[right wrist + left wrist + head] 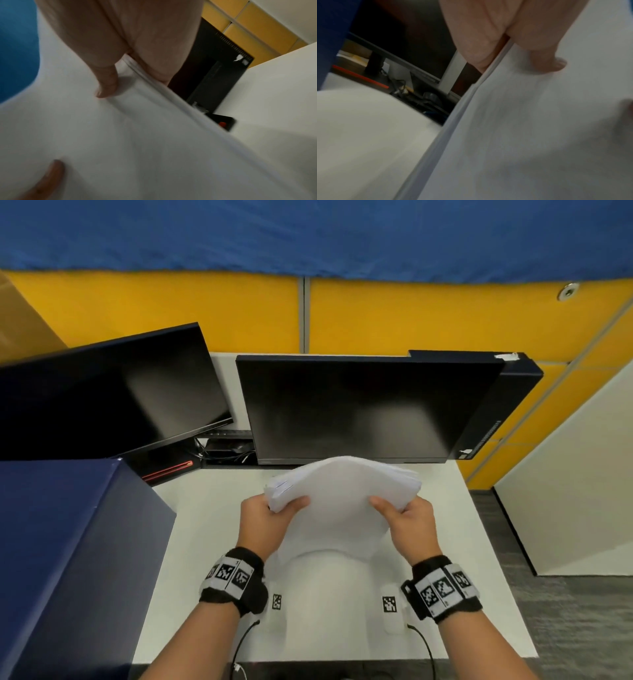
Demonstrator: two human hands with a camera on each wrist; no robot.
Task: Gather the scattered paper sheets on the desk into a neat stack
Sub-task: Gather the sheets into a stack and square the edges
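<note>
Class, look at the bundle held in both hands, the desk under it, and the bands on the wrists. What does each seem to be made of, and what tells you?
Stack of sheets: thin white matte paper; it bows between the left hand and right hand, with layered edges. Desk: smooth white, probably laminate. Wristbands: black, likely fabric, with printed markers.

The head view is evenly and brightly lit from overhead. Soft glare patches are seen on both dark monitors (359, 409), and the white paper stack (342, 491) is nearly washed out. Straight lines are bowed toward 3 and 9 o'clock. Both wrist views are dimmer, grainy and smeared by motion blur; a soft shadow is cast under each thumb.
</note>
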